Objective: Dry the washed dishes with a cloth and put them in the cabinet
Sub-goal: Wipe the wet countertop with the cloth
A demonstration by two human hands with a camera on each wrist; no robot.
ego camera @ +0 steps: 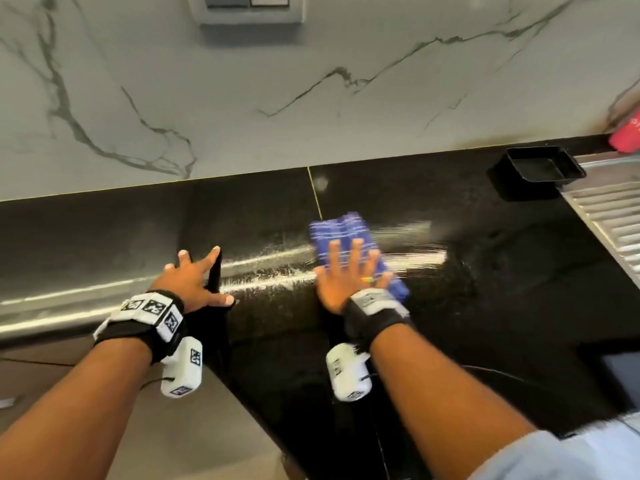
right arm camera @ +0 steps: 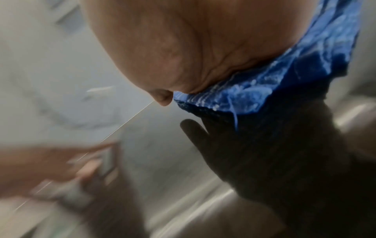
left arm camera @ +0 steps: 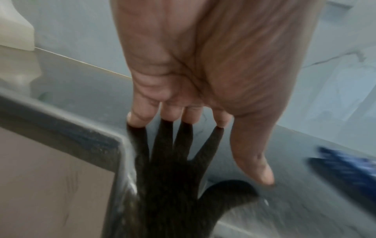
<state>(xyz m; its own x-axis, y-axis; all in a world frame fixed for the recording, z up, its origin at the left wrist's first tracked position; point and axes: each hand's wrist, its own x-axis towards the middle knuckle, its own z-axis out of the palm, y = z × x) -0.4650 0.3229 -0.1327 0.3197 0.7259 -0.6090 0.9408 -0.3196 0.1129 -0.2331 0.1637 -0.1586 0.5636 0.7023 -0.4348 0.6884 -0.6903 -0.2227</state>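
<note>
a: background?
b: black polished countertop [ego camera: 485, 271], wet streaks across it, marble-look wall [ego camera: 242, 105] behind with a switch plate [ego camera: 247, 8] at the top edge.

a: what else is around?
b: black rectangular tray [ego camera: 540, 168] far right by the wall, touching the ribbed steel drainboard [ego camera: 609, 216]. red thing [ego camera: 627, 136] in the right corner, cropped, can't tell what. nothing between the hands and the wall.

a: the task thing?
b: blue checked cloth [ego camera: 349, 244] lies flat on the counter about mid-frame, just right of the counter seam. no dishes in sight.

a: right hand?
b: right hand [ego camera: 346, 275] flat on the cloth, palm down, fingers straight and spread, pressing it, not gripping. ring on one finger. wrist view is blurred but shows palm on cloth [right arm camera: 274, 83].

a: left?
b: left hand [ego camera: 194, 282] splayed at the counter's front corner, fingertips [left arm camera: 138, 119] touching the surface, thumb out, holding nothing. well apart from the cloth.

a: wrists?
b: both carry strapped camera bands with marker tags.
</note>
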